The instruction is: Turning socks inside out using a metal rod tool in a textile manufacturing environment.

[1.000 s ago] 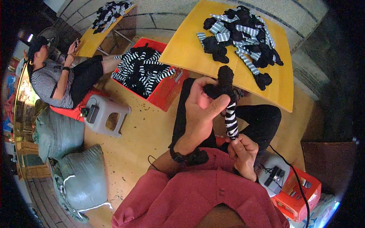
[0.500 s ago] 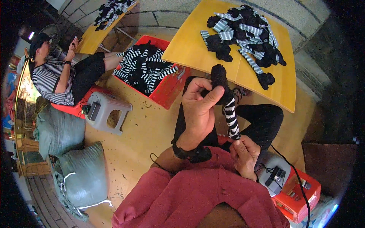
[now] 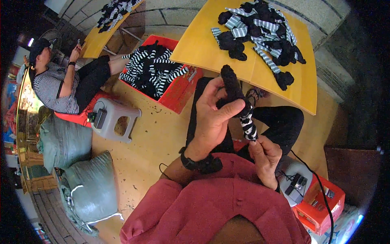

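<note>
A knit piece (image 3: 248,125), black at one end with a black-and-white striped tube at the other, is stretched between my hands above my lap. My left hand (image 3: 215,116) grips its black part, thumb on top, and a thick black end sticks up past the fingers. My right hand (image 3: 266,157) pinches the tip of the striped tube at the lower end. The fingers of my left hand partly hide the black part, so its full shape cannot be made out.
Ahead, a yellow table (image 3: 195,44) bears a pile of similar striped knit pieces (image 3: 260,30). Left of it stands a red crate (image 3: 183,99) full of more. A seated person (image 3: 57,85), a grey stool (image 3: 118,118) and stuffed sacks (image 3: 89,187) are at left. A black cable (image 3: 321,191) runs at right.
The striped tube has become shorter and more bunched between my hands. My right hand has moved up slightly, closer to my left hand, and the black end now leans further left.
</note>
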The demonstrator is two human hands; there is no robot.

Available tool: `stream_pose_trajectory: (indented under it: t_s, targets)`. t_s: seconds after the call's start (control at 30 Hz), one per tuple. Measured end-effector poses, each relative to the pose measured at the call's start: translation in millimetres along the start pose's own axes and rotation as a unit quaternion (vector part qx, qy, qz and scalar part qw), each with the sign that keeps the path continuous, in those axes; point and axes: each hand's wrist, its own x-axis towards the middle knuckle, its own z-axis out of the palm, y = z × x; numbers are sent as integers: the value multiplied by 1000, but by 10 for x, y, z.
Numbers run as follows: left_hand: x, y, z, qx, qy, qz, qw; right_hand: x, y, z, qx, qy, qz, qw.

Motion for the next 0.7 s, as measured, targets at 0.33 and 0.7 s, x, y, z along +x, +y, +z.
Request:
stream_pose_trajectory:
  t_s: [0.33,0.7]
  targets:
    - [207,201,-169,17,34,39,999,-142,67,32,-70,10,-24,997]
    - [91,154,-237,32,-29,-26,999,-180,107,53,-27,23,1,999]
